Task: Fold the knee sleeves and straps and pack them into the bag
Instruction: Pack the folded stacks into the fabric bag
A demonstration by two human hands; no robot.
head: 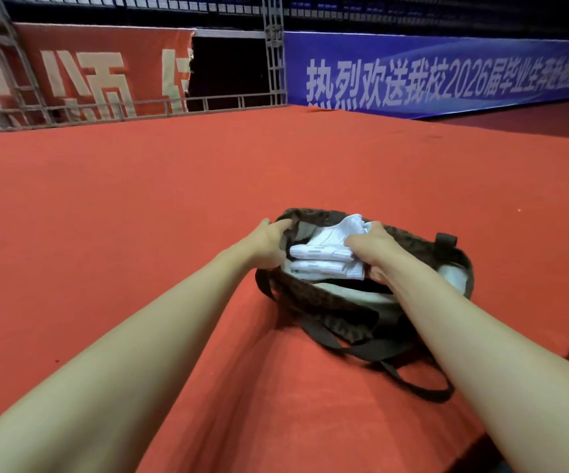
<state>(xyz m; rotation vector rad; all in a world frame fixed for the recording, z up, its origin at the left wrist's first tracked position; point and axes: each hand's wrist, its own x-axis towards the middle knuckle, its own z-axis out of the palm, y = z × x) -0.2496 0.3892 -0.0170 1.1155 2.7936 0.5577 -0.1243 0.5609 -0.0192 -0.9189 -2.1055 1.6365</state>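
White sleeves [324, 257] at bag [327, 295] mouth; left hand [269, 244] grips rim.

White folded knee sleeves [324, 256], stacked with grey markings, sit in the open mouth of a dark brown patterned bag [327, 302] lying right of centre, straps trailing toward the lower right

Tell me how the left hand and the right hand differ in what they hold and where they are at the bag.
The left hand grips the dark rim of the bag at its left side; the right hand grips the white folded knee sleeves in the bag's opening. The left hand stays outside at the edge; the right hand reaches over the opening. Both have curled fingers and bare forearms.
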